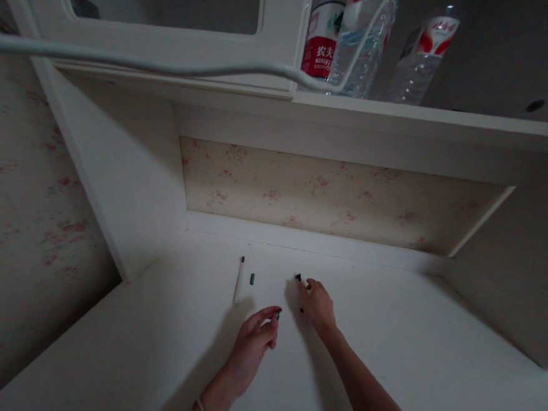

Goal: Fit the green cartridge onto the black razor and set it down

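My left hand point(255, 342) is closed in a pinch, with a small dark piece point(279, 314) between the thumb and fingertips. Its exact kind is too small to make out. My right hand point(318, 304) reaches palm down over the white desktop, fingers bent and somewhat apart. Just beyond its fingertips is a small black piece point(298, 276) with a pale end; whether they touch I cannot tell. Another tiny black part point(302, 310) lies beside that hand, partly hidden. To the left lie a slim white pen-like stick point(239, 282) with a dark tip and a short dark green cylinder point(252, 279).
The white desk point(385, 363) is enclosed by side panels and a floral back wall point(275, 190). Overhead, a shelf holds plastic bottles point(420, 59) and a red-labelled bottle point(320, 46). A white cable-like arm point(185, 68) crosses in front of the cabinet.
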{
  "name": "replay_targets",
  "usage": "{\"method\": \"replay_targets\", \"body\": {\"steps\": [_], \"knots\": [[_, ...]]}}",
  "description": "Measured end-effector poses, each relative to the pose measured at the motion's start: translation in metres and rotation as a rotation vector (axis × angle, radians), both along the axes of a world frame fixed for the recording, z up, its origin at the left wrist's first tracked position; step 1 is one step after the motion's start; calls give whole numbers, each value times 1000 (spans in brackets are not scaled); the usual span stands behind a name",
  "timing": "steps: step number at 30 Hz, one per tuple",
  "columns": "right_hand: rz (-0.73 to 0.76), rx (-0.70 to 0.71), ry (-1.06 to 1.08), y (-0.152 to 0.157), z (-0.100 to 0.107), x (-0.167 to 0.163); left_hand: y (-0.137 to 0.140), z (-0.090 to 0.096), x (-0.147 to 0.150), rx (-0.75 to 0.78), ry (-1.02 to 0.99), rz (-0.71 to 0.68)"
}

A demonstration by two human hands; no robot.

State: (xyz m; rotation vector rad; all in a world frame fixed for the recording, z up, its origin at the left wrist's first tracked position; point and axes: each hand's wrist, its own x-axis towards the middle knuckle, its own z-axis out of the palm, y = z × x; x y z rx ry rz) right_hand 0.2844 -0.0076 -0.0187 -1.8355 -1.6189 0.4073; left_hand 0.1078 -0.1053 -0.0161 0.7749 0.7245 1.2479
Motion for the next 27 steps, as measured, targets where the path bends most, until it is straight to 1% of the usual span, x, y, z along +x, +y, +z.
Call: {"method": "replay_targets", "body": {"steps": [3,7,9,11,13,16,18,27], "knots": [[15,35,174,-17,-2,0,2,2,-1,73,170,59],[75,14,455,-48,-8,-8,3,3,0,296,549,235],[95,-10,577,-62,-8,-14,2,3,0,389,708,283],[120,-36,677,-75,-6,-19,0,1,1,457,818,313],[164,-87,825,-83,-2,-24,-2,-1,1,505,893,336],[229,-172,1052,-88,2,-27,-4,-4,1,556,976,327],[248,-191,1103,-89,4,-27,-5,-6,2,582,1015,309],[330,-234,1085,-90,4,-21,-7,-7,3,626,1093,290]]}}
